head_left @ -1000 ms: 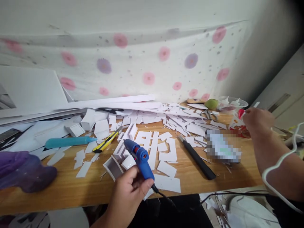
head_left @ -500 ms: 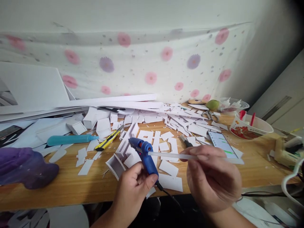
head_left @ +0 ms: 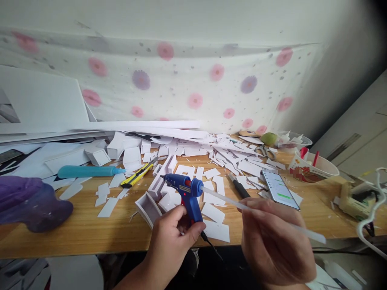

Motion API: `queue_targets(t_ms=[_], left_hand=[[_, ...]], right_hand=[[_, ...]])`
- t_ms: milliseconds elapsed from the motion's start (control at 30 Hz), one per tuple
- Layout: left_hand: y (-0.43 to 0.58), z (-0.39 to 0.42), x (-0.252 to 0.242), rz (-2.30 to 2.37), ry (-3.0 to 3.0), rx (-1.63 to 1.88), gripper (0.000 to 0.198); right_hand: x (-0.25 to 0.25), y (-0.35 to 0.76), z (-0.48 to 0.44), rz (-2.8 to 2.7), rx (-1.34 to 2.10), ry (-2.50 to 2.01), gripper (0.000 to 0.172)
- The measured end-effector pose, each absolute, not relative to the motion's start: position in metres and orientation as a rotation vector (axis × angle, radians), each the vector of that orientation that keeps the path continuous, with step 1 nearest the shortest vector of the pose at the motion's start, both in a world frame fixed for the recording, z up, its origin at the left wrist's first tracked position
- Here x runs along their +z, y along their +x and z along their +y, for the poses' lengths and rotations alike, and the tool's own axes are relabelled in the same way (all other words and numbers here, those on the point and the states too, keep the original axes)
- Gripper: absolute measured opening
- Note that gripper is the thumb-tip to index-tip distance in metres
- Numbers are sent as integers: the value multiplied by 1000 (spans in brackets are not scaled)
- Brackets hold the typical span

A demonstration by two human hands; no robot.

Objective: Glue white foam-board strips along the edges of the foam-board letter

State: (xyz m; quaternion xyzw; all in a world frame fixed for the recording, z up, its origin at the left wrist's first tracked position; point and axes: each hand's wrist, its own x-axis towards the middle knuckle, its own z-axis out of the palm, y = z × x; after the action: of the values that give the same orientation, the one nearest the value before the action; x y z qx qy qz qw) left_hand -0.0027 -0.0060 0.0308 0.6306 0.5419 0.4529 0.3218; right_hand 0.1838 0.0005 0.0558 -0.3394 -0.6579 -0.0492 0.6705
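My left hand [head_left: 171, 245] is closed around the grip of a blue glue gun [head_left: 185, 194], nozzle pointing left, above the wooden table's [head_left: 75, 233] front edge. My right hand [head_left: 273, 241] pinches a long translucent glue stick [head_left: 223, 199]; its left end meets the back of the gun and its other end sticks out to the right past my hand. Beneath the gun lie white foam-board cutouts [head_left: 211, 211] and a small white channel-shaped piece [head_left: 148, 207].
A yellow utility knife [head_left: 136, 177], a teal tube [head_left: 87, 171], a black-handled knife [head_left: 238, 186], a phone [head_left: 279, 188], scissors [head_left: 264, 151], a red-patterned bowl [head_left: 314, 167] and a purple object [head_left: 30, 203] lie among paper scraps. White boards lean at the left; a white cable hangs at the right.
My right hand came back from the bowl at the right holding a glue stick and brought its end to the back of the gun. The stick now slopes down to the right.
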Motion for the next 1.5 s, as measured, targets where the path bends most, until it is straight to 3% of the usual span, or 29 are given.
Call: queue_targets(t_ms=[167,333,567,633,733,833,1000,1167,1367,1500], left_hand=[[0,-7,34,1572,1950,1256,14],[1,-9,38,1624,2144,1312,18],[4,-10,35,1630,2149,1298,16],[5,-11,35,1617,2081,1283,13],[6,-13,35,1544,1938,1267,10],[3,-14,35,1472,1793,1244,12],[2,-14,35,1475,1752,1227,16],[9,-17,33,1406,1870,1247,7],[1,-25,44,1352,2246,1146,8],[2,-31,62,1258,2507,1337,8]], right_hand=[[62,178,2,-1321,132,-767,23],[57,179,2,-1359,-56,-822,29],[52,178,7,-1330,-2,-780,25],[49,180,7,-1336,-28,-769,29],[38,185,5,-1489,11,-666,52],[25,188,2,-1814,155,-484,66],[15,175,4,-1590,624,-694,31],[27,150,7,-1467,1346,-830,29],[26,151,9,-1296,1476,-995,30],[19,161,13,-1279,1512,-1062,34]])
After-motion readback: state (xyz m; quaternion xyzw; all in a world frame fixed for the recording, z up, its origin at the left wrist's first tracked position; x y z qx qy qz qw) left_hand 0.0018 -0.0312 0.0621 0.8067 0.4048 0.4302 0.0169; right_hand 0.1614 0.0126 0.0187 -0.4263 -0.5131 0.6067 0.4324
